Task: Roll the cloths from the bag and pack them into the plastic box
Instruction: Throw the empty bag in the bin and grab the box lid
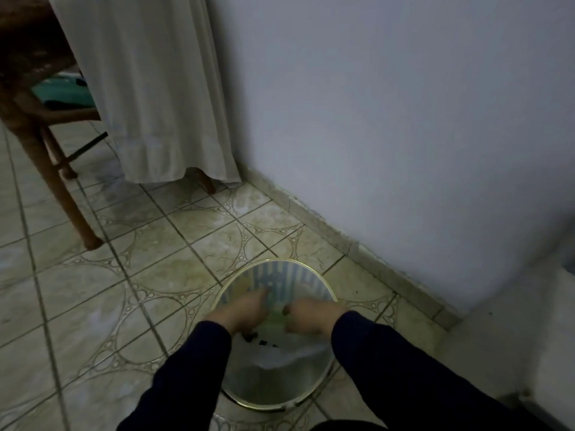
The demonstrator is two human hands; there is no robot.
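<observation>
A round translucent container with a gold rim stands on the tiled floor right below me. Inside it lies a pale striped and greenish cloth, with a white plastic bag bunched at the near side. My left hand and my right hand both reach down into the container from dark sleeves. Their fingers curl onto the cloth or the bag. The picture is blurred, so which one they grip is unclear.
A white wall with a tiled skirting runs along the right. A table draped in a white cloth stands at the back left, next to a wooden chair bearing a teal item. Patterned floor tiles stretch left.
</observation>
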